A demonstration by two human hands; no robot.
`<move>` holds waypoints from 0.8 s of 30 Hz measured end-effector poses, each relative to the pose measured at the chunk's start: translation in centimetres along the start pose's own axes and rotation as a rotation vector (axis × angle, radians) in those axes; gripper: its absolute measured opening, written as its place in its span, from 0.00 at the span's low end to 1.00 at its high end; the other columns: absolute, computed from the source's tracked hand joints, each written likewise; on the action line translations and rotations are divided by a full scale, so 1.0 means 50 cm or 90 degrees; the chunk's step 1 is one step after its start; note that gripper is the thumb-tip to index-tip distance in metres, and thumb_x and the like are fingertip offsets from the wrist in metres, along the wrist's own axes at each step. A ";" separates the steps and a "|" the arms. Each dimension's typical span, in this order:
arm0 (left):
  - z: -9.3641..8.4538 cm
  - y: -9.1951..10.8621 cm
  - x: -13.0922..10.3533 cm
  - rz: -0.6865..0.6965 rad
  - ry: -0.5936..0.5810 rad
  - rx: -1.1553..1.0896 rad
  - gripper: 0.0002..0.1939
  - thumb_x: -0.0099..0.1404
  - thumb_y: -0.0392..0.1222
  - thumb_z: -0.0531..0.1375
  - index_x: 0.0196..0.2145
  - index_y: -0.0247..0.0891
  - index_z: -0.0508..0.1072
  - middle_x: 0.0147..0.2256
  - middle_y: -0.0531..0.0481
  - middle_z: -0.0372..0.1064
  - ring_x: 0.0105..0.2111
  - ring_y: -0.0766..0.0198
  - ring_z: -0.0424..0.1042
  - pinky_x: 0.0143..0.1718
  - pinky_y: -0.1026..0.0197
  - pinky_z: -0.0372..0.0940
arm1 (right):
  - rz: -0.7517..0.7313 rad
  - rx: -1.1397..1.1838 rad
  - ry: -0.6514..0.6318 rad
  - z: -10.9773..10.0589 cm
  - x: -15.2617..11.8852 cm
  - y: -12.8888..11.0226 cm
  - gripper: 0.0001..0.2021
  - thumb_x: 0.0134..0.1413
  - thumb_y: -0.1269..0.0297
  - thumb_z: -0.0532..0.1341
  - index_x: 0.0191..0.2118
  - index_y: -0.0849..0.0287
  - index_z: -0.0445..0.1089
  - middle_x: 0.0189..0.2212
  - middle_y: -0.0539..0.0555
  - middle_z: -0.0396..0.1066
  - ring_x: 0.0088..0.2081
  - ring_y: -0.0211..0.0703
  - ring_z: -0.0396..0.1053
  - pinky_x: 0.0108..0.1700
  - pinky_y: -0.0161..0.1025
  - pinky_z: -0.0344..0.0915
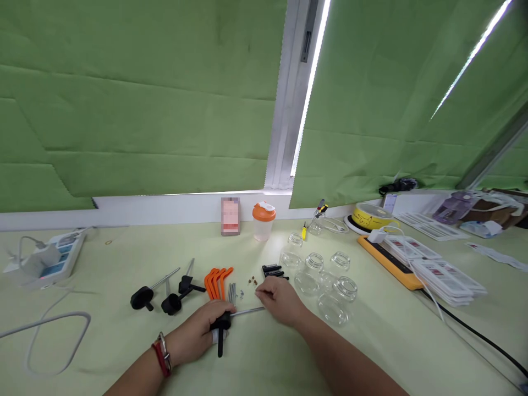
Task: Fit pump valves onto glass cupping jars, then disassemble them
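Note:
My left hand (206,330) is closed around a black plastic part with a side arm (220,342). A thin metal rod (249,311) sticks out of this part to the right, level with the table. Near the rod's far end my right hand (280,300) is closed in a pinch, and what its fingertips hold is too small to make out. Just behind the hands lie orange curved handles (215,280), short metal rods (231,293), small brown pieces (252,280) and black toothed pieces (273,270). Similar black parts with rods (142,297) lie to the left.
Several clear glass jars (333,308) stand right of my right hand. Behind are an orange-lidded cup (263,223), a phone-like pink panel (230,217) and a yellow screwdriver (304,232). White power strip (66,256) at left; orange-edged strip (390,264) and plastic cases (445,278) at right.

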State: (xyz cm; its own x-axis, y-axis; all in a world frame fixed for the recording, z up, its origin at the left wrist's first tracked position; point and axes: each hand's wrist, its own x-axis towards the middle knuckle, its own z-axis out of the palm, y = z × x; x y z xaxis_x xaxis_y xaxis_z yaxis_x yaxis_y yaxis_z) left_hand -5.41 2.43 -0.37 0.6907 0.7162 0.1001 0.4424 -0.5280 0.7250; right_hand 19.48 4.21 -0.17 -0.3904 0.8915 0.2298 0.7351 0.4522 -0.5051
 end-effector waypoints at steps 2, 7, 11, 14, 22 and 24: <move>-0.001 0.000 -0.001 0.000 -0.006 -0.005 0.20 0.60 0.33 0.54 0.50 0.44 0.67 0.46 0.47 0.67 0.46 0.57 0.65 0.50 0.58 0.59 | 0.052 -0.048 0.026 -0.003 0.017 0.007 0.12 0.58 0.65 0.52 0.33 0.57 0.74 0.32 0.52 0.70 0.34 0.38 0.67 0.36 0.33 0.58; 0.001 0.009 -0.006 0.011 -0.038 -0.015 0.20 0.60 0.34 0.54 0.50 0.44 0.67 0.45 0.47 0.67 0.45 0.57 0.65 0.49 0.58 0.60 | 0.162 -0.124 -0.002 0.013 0.051 0.013 0.09 0.53 0.61 0.57 0.34 0.56 0.74 0.37 0.53 0.71 0.36 0.42 0.68 0.35 0.34 0.58; 0.005 0.008 -0.002 0.035 -0.038 0.004 0.20 0.60 0.34 0.54 0.51 0.43 0.66 0.45 0.46 0.67 0.46 0.56 0.64 0.50 0.56 0.59 | 0.203 -0.183 -0.005 0.034 0.063 0.008 0.10 0.53 0.60 0.57 0.34 0.57 0.74 0.37 0.55 0.72 0.37 0.44 0.69 0.36 0.36 0.59; 0.007 0.002 0.001 0.044 -0.033 0.011 0.21 0.60 0.34 0.54 0.52 0.43 0.65 0.48 0.46 0.65 0.49 0.54 0.62 0.52 0.55 0.58 | 0.208 -0.201 -0.011 0.040 0.064 0.005 0.10 0.53 0.61 0.57 0.33 0.58 0.74 0.35 0.56 0.72 0.38 0.45 0.70 0.36 0.36 0.59; 0.011 -0.024 -0.012 0.036 -0.048 -0.002 0.29 0.54 0.27 0.53 0.53 0.44 0.62 0.57 0.47 0.57 0.56 0.54 0.55 0.58 0.51 0.51 | 0.190 -0.201 -0.003 0.042 0.064 -0.003 0.11 0.55 0.64 0.55 0.32 0.61 0.74 0.34 0.59 0.73 0.37 0.46 0.70 0.36 0.37 0.59; 0.012 -0.025 -0.016 0.035 -0.055 -0.009 0.33 0.49 0.24 0.52 0.53 0.44 0.61 0.58 0.48 0.55 0.57 0.54 0.53 0.59 0.50 0.49 | 0.187 -0.189 0.004 0.042 0.066 -0.004 0.11 0.55 0.66 0.55 0.31 0.61 0.74 0.34 0.60 0.73 0.37 0.46 0.70 0.36 0.37 0.59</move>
State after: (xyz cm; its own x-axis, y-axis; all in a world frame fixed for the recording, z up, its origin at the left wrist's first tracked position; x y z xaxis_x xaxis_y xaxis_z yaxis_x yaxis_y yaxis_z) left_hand -6.18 2.26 -1.77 0.7604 0.6443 0.0814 0.3949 -0.5584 0.7295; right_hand 16.88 6.98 -1.05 -0.1377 0.9835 0.1171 0.9429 0.1664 -0.2885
